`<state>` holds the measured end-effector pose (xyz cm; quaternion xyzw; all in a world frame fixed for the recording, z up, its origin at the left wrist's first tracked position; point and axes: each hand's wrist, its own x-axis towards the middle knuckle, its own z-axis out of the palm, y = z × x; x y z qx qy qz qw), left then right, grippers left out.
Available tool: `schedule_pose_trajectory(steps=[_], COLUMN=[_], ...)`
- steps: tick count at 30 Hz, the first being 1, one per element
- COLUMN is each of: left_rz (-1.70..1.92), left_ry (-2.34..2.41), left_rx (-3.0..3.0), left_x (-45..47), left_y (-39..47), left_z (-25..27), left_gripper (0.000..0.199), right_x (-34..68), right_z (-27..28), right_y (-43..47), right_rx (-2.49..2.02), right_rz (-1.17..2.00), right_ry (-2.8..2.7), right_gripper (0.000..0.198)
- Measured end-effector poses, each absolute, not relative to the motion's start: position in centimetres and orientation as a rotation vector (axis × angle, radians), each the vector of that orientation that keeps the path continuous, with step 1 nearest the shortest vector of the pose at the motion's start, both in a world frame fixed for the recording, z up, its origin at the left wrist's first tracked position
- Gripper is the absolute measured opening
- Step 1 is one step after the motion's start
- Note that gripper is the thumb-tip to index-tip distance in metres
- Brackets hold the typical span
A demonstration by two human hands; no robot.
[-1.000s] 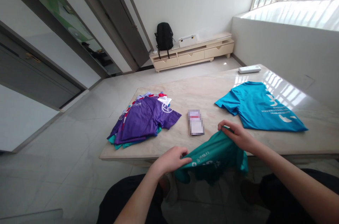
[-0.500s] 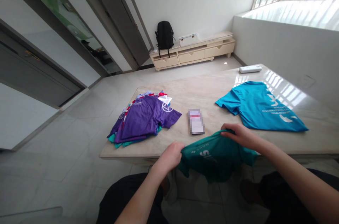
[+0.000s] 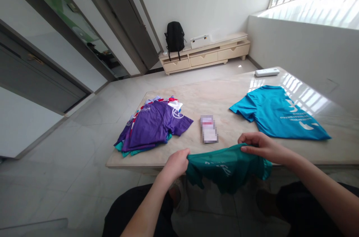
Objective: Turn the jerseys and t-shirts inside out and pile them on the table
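Marble table [image 3: 224, 98] edge: both hands grip green shirt [image 3: 224, 168].

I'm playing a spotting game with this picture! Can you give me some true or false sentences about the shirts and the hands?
1. Both hands grip the dark teal shirt. True: the left hand and the right hand each pinch an edge of it.
2. The bright blue shirt hangs off the table. False: it lies spread flat on it.
3. A purple shirt tops the pile on the left. True.
4. The black backpack sits on the table. False: it stands on the low cabinet by the far wall.
5. The white remote lies at the table's far edge. True.
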<state>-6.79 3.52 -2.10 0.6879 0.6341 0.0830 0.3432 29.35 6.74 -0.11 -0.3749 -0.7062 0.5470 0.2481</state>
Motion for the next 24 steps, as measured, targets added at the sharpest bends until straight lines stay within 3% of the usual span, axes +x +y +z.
schedule_pose_trajectory(steps=[2,6,13,16,19,22,24], left_rz=[0.256,0.405,0.904,1.174,1.39,1.607,1.835], left_ry=[1.617,1.557,1.684,1.757,1.797,1.707,1.381], left_rx=[1.696,1.478,1.288,1.278,1.43,1.657,1.779], left_x=[-6.5,-6.2,-4.0,-2.7,-2.3,-2.3,-2.1], left_y=[3.4,2.6,-1.1,-3.3,-6.3,-10.2,-12.7], left_z=[-3.1,-4.2,-6.0,-4.9,-1.9,2.0,4.7], left_gripper=[0.016,0.005,0.006,0.02,0.029,0.019,0.013], right_x=[29.3,29.5,28.4,27.7,27.8,28.9,30.2], right_z=[0.0,-0.8,-2.4,-2.3,-1.0,1.5,3.3], right_y=[6.6,6.2,3.5,0.8,-3.1,-8.1,-11.4], right_rx=[-1.047,-1.233,-1.542,-1.589,-1.556,-1.476,-1.395], right_rz=[1.393,0.875,0.124,-0.074,-0.017,0.263,0.532], right_ry=[-1.992,-2.18,-2.096,-1.862,-1.61,-1.414,-1.326], right_gripper=[0.034,0.03,0.032,0.036,0.034,0.027,0.024])
